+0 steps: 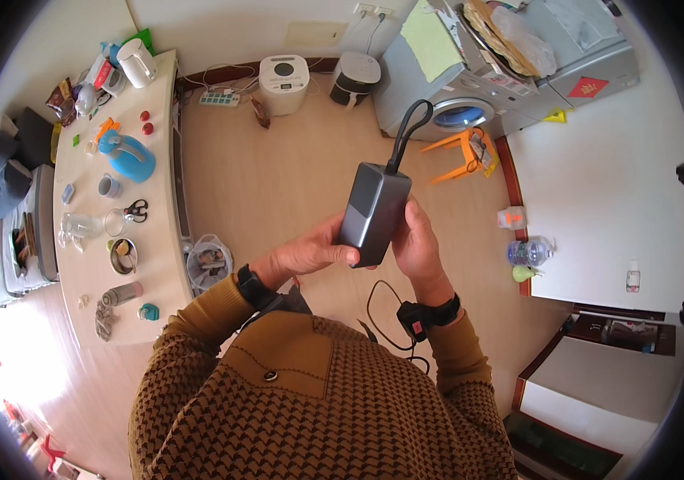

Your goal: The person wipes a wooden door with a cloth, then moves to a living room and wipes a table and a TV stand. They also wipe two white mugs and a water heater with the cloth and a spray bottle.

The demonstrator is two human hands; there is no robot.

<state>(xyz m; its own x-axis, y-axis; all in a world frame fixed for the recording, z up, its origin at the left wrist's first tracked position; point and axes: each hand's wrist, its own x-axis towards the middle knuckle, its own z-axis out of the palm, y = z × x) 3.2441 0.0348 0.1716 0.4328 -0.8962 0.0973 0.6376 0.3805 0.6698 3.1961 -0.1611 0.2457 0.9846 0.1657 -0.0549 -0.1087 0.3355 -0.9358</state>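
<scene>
A dark grey, box-shaped power bank (380,210) is held up in front of my chest, tilted, with a glossy black panel on one face. From its top end rises a black cable loop (408,134). My left hand (316,246) grips the lower left side, thumb across the bottom edge. Against the right side lies my right hand (417,246), its fingers mostly hidden behind the power bank. Each wrist wears a black strap, and a thin black cable (376,308) hangs by the right one.
To the left, a long table (86,308) carries a blue jug (130,158), scissors (138,210), cups and a bowl. A bagged bin (209,262) stands beside it. Ahead are a white appliance (284,84), a washing machine (430,88) and an orange stool (456,164). A water bottle (528,252) stands right.
</scene>
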